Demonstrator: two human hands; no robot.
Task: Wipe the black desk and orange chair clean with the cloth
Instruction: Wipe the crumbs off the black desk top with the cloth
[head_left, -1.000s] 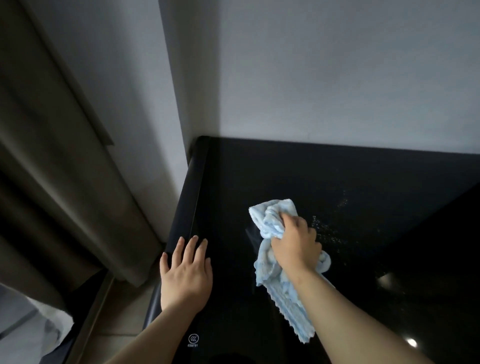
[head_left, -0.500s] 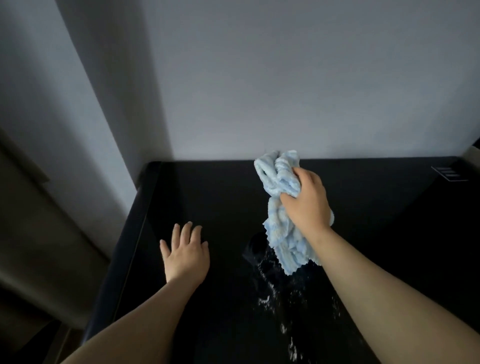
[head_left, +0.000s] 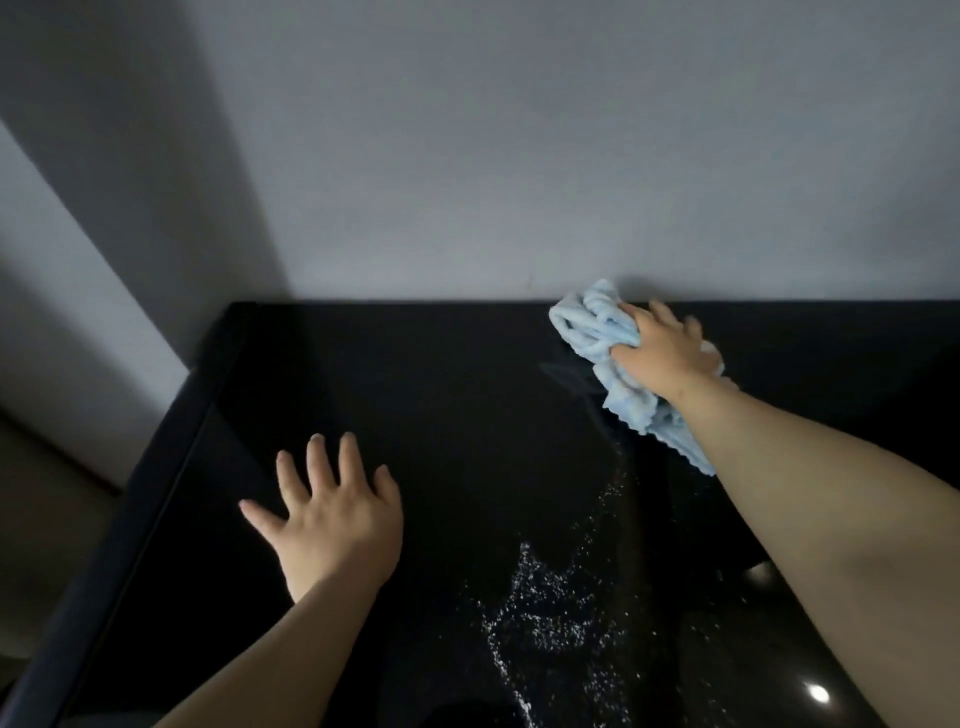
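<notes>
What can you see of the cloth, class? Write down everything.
The cloth is pale blue, soft and ribbed like towelling, with a zigzag edge. It is bunched up, not folded. The right hand grips it and presses it on the black desk at the far edge, by the wall. A loose end trails back under the wrist.

Cloth (head_left: 597, 332) at desk's (head_left: 415, 395) far edge, against wall (head_left: 519, 156).
</notes>
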